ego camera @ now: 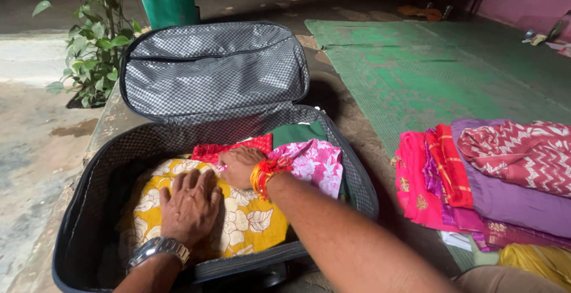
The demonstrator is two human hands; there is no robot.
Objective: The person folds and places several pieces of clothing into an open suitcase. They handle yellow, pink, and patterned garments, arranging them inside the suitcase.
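Suitcase (101, 210) open on floor, lid propped up. Left hand (189, 201) flat, fingers spread, pressing yellow floral garment (250, 221) at near edge. Right hand (241, 165) fingers curled, tucking pink floral cloth (315, 162) toward far right corner. Judgement: press evenly, smooth folds outward, keep stack level

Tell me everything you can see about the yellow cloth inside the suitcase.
The yellow cloth is a folded garment with a large white flower print, of soft thin fabric. It lies flat in the open suitcase, near its front edge. The left hand presses palm-down on it; the right hand rests at its far edge, beside red and pink folded clothes.
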